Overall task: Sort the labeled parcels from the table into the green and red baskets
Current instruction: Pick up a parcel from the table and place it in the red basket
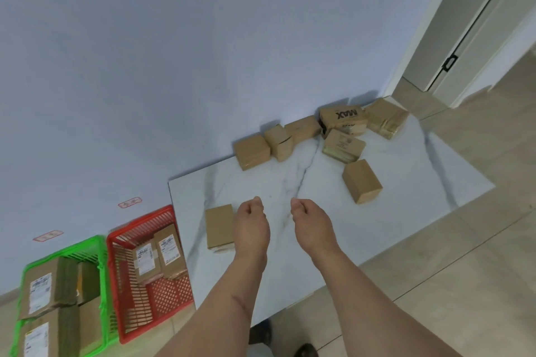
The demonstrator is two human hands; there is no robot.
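Several brown cardboard parcels lie on the white marble table [391,211]. One flat parcel [219,229] sits near the table's left edge, just left of my left hand [251,226]. My left hand hovers with fingers curled under and holds nothing. My right hand [311,222] is beside it, also loosely curled and empty. Another parcel [362,181] stands to the right; a cluster [339,130] lies along the wall. On the floor left of the table, the red basket [121,284] holds two labeled parcels and the green basket [100,246] holds several.
A blue-grey wall [203,66] runs behind the table and baskets. A doorway with a white frame [452,46] opens at the upper right. Beige floor tiles [464,284] surround the table. My shoes [261,333] show below the table's near edge.
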